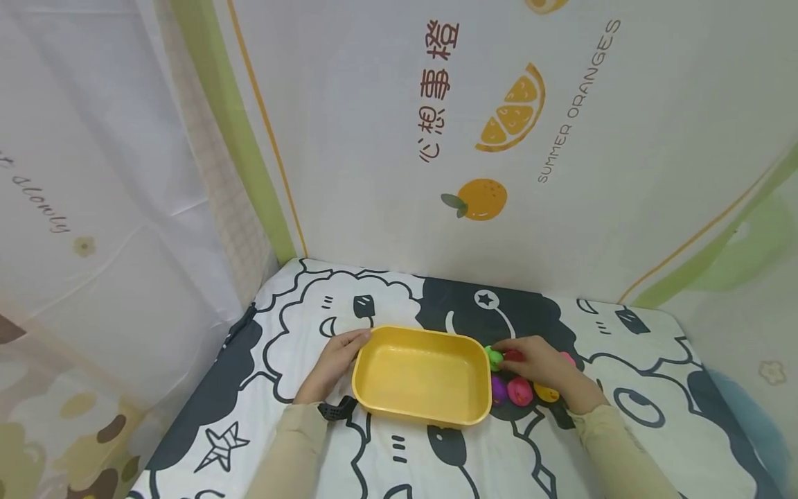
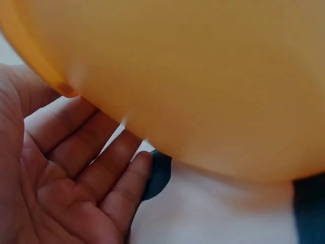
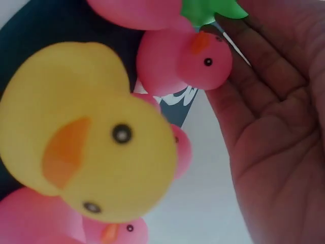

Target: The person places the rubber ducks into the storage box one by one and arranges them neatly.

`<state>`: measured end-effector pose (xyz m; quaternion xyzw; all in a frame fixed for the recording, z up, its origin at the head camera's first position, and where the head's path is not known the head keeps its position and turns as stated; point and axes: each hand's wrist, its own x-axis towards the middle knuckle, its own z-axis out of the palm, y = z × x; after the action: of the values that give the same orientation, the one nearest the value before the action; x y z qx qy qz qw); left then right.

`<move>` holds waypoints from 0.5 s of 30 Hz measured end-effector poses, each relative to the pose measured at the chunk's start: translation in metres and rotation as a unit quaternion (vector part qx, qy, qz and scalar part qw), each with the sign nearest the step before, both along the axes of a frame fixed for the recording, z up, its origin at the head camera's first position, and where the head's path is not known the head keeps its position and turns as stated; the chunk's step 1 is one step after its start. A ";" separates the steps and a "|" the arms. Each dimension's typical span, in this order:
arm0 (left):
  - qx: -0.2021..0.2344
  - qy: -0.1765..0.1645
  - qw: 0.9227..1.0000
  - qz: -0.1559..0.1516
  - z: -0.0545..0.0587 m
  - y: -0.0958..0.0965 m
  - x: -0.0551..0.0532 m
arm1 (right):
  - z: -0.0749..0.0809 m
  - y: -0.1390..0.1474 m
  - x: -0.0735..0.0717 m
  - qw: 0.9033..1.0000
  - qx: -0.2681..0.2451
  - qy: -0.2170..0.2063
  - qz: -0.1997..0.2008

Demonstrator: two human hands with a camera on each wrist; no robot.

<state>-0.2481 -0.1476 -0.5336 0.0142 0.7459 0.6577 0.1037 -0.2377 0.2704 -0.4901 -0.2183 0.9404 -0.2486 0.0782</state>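
Observation:
A yellow plastic basin (image 1: 422,416) stands on the patterned cloth. At its left end, my left hand (image 1: 337,360) grips the rim, the fingers (image 2: 109,152) lying along the outer wall and the thumb partly hidden by the edge. On the other side, my right hand (image 1: 537,360) pinches a green rubber duck (image 1: 493,358) close to the basin's right rim. Beneath and around that hand lie several more ducks: a red one (image 1: 514,355), a purple one (image 1: 499,389), a pink one (image 1: 520,391) and a yellow one (image 3: 117,152). The palm partly hides others.
A white cloth with black cartoon drawings (image 1: 249,443) covers the table. Behind it hangs a pale curtain (image 1: 374,173) printed with oranges, and another curtain (image 1: 125,173) closes off the left side. A dark strap (image 1: 337,409) is by the left wrist.

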 end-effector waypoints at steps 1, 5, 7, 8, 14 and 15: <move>0.003 0.002 1.000 -0.001 -0.001 -0.001 0.000 | 0.000 0.000 0.000 1.000 0.001 0.000 0.001; 0.017 0.003 1.000 -0.009 -0.005 -0.003 -0.001 | -0.001 0.002 -0.002 1.000 0.005 -0.002 0.006; 0.020 0.005 1.000 -0.009 -0.006 -0.003 0.000 | -0.001 0.002 -0.003 1.000 -0.001 0.002 0.010; 0.021 0.006 1.000 -0.008 -0.007 -0.003 0.000 | -0.001 0.002 -0.003 1.000 -0.007 0.003 0.009; 0.019 0.003 1.000 -0.004 -0.008 -0.002 0.000 | 0.006 0.000 -0.006 0.998 -0.027 -0.021 -0.053; 0.019 0.001 1.000 -0.003 -0.008 -0.003 0.000 | 0.008 -0.002 -0.006 0.997 -0.026 -0.027 -0.068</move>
<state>-0.2479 -0.1501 -0.5416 0.0196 0.7332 0.6717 0.1046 -0.2438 0.2686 -0.4819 -0.1487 0.9438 -0.2839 0.0805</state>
